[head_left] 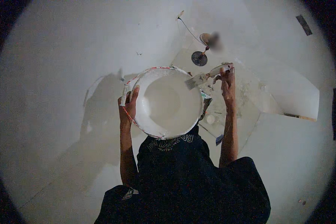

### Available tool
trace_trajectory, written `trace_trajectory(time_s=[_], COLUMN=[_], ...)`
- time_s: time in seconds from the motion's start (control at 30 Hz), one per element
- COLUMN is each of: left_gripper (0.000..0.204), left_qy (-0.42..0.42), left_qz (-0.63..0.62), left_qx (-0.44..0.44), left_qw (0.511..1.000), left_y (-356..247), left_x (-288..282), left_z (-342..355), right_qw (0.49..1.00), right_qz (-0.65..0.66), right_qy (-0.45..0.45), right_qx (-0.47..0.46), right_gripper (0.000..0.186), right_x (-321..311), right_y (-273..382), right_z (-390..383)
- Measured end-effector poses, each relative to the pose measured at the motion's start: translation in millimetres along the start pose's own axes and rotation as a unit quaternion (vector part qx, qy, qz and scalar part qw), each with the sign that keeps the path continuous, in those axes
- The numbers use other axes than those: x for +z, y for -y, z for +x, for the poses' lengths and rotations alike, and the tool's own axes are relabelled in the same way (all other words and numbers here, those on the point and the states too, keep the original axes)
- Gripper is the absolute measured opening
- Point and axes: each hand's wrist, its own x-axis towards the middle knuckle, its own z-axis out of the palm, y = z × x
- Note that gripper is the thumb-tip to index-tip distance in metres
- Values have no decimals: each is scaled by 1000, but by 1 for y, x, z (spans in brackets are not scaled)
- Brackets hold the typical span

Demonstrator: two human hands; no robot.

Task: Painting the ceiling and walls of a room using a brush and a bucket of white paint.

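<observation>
A large white bucket (140, 112) is held up in front of my chest, its mouth facing up. The inside looks pale, and I cannot tell how much is in it. My left hand (130, 104) is closed on the bucket's left rim, beside the white grip (124, 94) of its handle. At the right, my right hand (228, 80) is closed round the handle of a flat paintbrush (198, 80). The brush points left, its bristle end over the bucket's right rim in this view; whether it touches is unclear.
Beyond the bucket, what looks like a standing fan (199, 58) trails a cord up to the wall. Past my right forearm are a small pale tub (210, 119) and a blue-ended stick (219, 140) on a stained floor. A bright opening (298, 97) lies to the right.
</observation>
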Motion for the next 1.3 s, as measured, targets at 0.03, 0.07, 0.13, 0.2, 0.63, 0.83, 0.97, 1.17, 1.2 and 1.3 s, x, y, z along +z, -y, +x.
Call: trace_trajectory(time_s=[0.03,0.07,0.13,0.2,0.63,0.83,0.97,1.17,1.2,1.3], left_gripper=[46,46,45,44,31,32,30,34,34,39], left_qy=[-1,-3,-9,-11,-20,133,33,29,17,-7], left_qz=[0,-19,-38,-72,404,236,-12,-1,-1,-86], left_qx=[0,0,0,38,310,92,86,3,7,110], left_qw=[1000,1000,999,997,861,958,996,1000,1000,990], left_y=[1,2,0,-3,31,25,67,-43,-31,22], left_x=[0,0,1,4,-10,-1,13,-8,-8,5], left_z=[-1,-3,-5,-5,-1,-2,-5,-29,-24,-3], right_qw=[999,996,994,990,966,970,955,939,960,965], right_qz=[-40,-80,-96,-97,75,208,229,240,111,29], right_qy=[-13,-26,-34,-105,-221,-30,184,190,193,225], right_qx=[16,31,25,2,115,119,37,155,171,131], right_gripper=[35,18,19,24,47,42,49,54,50,37], right_x=[-2,-5,-11,-3,-19,14,67,99,112,138], right_y=[0,1,4,21,-26,-34,19,92,106,143], right_z=[4,6,10,8,-21,-16,13,49,61,80])
